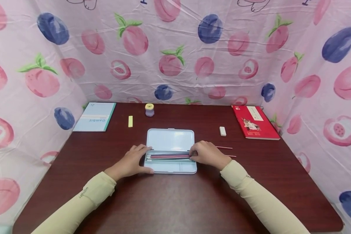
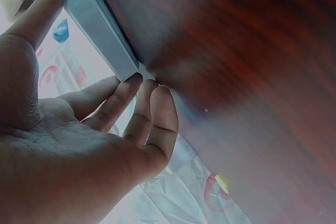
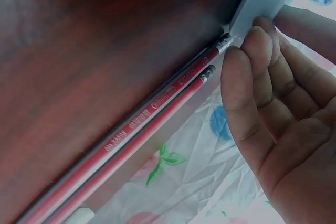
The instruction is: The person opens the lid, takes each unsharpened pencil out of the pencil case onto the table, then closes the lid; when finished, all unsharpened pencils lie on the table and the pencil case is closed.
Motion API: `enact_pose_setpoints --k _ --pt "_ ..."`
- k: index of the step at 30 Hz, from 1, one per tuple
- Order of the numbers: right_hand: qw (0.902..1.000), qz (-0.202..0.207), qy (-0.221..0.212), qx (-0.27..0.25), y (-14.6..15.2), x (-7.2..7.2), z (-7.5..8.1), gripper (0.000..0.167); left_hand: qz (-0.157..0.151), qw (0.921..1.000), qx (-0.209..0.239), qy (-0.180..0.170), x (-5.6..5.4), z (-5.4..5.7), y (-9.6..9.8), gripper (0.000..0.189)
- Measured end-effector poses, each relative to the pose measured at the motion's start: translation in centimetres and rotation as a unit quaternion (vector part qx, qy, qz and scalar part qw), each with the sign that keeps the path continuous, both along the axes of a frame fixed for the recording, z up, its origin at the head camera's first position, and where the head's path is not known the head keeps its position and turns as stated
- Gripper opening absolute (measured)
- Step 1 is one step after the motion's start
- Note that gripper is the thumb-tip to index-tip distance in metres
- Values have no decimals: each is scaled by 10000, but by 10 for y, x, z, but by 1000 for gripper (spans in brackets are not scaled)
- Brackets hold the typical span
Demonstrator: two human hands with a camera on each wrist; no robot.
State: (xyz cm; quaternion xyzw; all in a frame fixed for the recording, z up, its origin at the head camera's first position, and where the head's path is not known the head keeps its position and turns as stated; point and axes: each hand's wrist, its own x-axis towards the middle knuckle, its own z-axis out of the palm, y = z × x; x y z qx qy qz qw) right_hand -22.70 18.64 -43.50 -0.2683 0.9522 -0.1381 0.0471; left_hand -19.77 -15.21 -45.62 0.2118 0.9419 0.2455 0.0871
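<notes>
A pale blue pencil case [image 1: 163, 167] lies on the table with its lid [image 1: 170, 139] raised. Several pencils [image 1: 166, 156] lie lengthwise in its long compartment, eraser ends to the left. My left hand [image 1: 131, 162] grips the left end of the case, thumb at the front corner and fingers at the back. Over the right end, my right hand [image 1: 209, 154] pinches a pencil between thumb and forefinger; the pinch itself is hidden in the right wrist view. Beyond that hand, red pencils [image 3: 152, 98] lie on the table, eraser ends close to the case.
A white eraser [image 1: 222, 131] and a red book [image 1: 257, 123] are at the right. Back left are a pale blue notebook [image 1: 95, 117], a yellow strip [image 1: 130, 121] and a small yellow-and-purple round container [image 1: 149, 110]. Fruit-print cloth [image 1: 175, 48] hangs around the table.
</notes>
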Motion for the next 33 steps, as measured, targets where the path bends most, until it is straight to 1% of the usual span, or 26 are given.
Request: enact_pose_setpoints --k 4,8,11,15,19,24,27,30,33 --pt "9994 -26 9 348 -6 -3 1 12 -4 10000 -25 -4 0 0 0 99" --pt "9970 106 203 743 -10 -7 0 9 -6 10000 -34 -3 0 -1 0 99" --pt "9947 223 352 937 -12 -8 2 10 -1 10000 -33 -8 0 -1 1 99" --pt "9928 367 442 1047 -15 -9 4 16 16 10000 -22 -14 1 0 1 99" --pt "9914 411 419 1172 -17 -8 6 20 10 10000 -24 23 2 1 3 98" --pt "9899 433 366 1299 -19 -7 8 20 25 10000 -17 27 2 1 3 98" --pt "9893 525 387 1307 -17 -7 8 19 24 10000 -14 12 2 1 3 98" --pt "9884 656 467 1290 -16 -6 7 19 23 10000 -20 10 2 1 2 98" --pt "9870 799 642 1238 -14 -6 5 20 25 10000 -16 11 3 2 2 98"
